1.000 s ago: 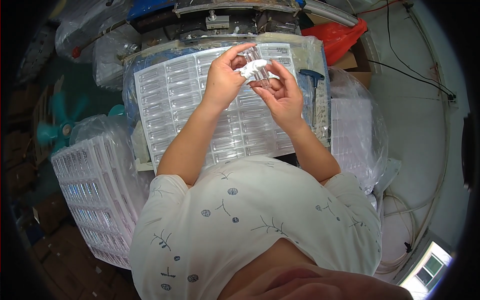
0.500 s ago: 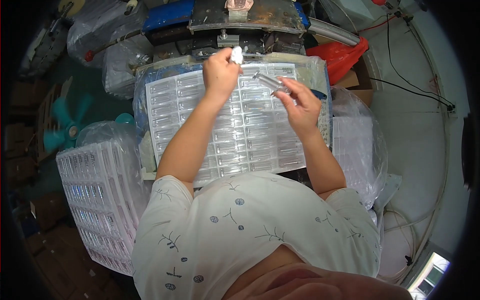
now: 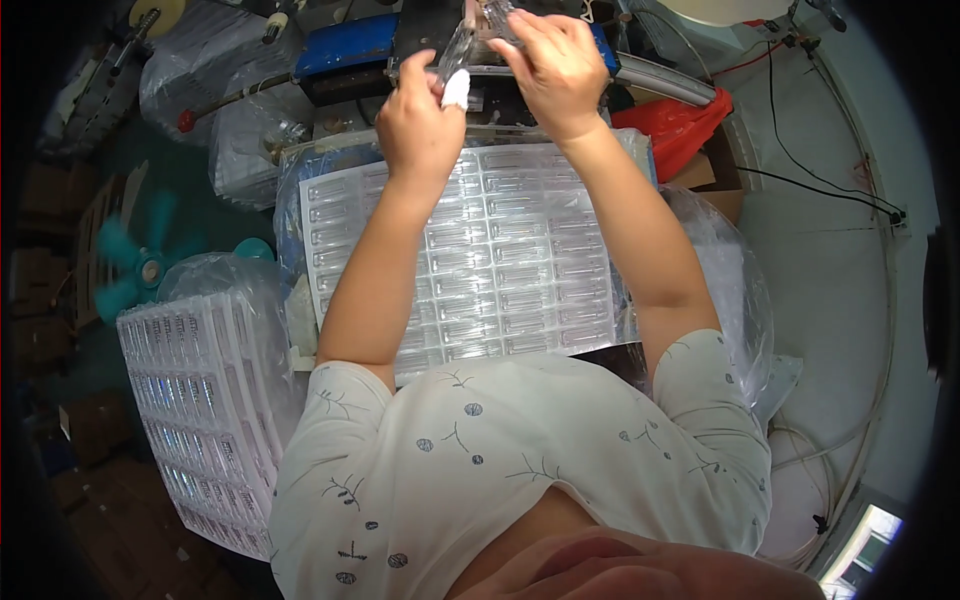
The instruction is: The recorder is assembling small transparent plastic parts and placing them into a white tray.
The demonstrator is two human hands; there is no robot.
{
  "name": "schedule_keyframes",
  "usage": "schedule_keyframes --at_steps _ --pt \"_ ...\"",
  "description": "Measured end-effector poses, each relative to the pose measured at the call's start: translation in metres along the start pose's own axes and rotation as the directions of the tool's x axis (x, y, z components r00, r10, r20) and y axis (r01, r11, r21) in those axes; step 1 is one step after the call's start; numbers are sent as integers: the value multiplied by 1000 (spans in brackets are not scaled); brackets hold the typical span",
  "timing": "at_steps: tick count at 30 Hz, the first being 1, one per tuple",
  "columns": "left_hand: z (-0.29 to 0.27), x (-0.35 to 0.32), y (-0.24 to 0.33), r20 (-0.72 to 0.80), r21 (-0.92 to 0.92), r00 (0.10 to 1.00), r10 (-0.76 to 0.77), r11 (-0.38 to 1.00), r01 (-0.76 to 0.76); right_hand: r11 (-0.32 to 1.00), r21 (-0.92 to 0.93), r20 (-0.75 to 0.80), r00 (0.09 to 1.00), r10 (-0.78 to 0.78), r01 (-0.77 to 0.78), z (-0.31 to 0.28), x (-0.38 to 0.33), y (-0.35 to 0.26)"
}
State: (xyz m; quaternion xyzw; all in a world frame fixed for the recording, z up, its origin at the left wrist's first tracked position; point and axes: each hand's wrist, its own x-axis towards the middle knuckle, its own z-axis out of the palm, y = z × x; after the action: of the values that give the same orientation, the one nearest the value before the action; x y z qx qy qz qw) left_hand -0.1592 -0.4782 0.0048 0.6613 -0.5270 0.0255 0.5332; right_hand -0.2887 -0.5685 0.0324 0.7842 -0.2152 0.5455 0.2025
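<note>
Transparent tube in the left hand, slim and glossy, is up beyond the far edge of the compartmented clear tray, tipped so that its upper end leans to the right. A second clear piece, by its look much like the first, is in the right hand, also past the tray's far edge and a little farther right. Both hands are closed in light pinches: the left with thumb and fingertips about the lower part of its tube, the right with thumb and fingers about the near end of its own. White wrapping shows at the left thumb, but whether it is worn or held I cannot tell.

Each tube should handle as something light and stiff — hard plastic, I would judge, though glass cannot be ruled out. The shine suggests a smooth wall that could slide or twist under dry or sweaty fingertips, and clear walls like these would likely take scratches and prints readily. A steady pinch across the sides near one end seems best, leaving the rest clear; hard squeezing could crack a thin wall.

Beyond the tray, to the left, stands a blue machine block; past its far right corner lies a red plastic bag. Left of the tray lean stacked clear trays — with a teal fan behind them.
</note>
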Motion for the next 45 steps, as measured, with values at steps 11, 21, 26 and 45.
schedule_keyframes --at_steps 11,21,26,45 --pt "-13 -68 -61 206 -104 963 -174 975 199 981 -72 267 944 195 -182 12 -26 8" --pt "109 -121 -30 532 -175 801 275 961 -214 551 91 324 548 771 -829 -129 -142 36" --pt "117 -129 -31 533 -38 784 318 935 -353 730 -7 692 523 497 -684 -149 -159 20" --pt "47 -99 -6 682 -659 727 80 499 563 506 160 712 454 535 -848 -121 -119 -56"
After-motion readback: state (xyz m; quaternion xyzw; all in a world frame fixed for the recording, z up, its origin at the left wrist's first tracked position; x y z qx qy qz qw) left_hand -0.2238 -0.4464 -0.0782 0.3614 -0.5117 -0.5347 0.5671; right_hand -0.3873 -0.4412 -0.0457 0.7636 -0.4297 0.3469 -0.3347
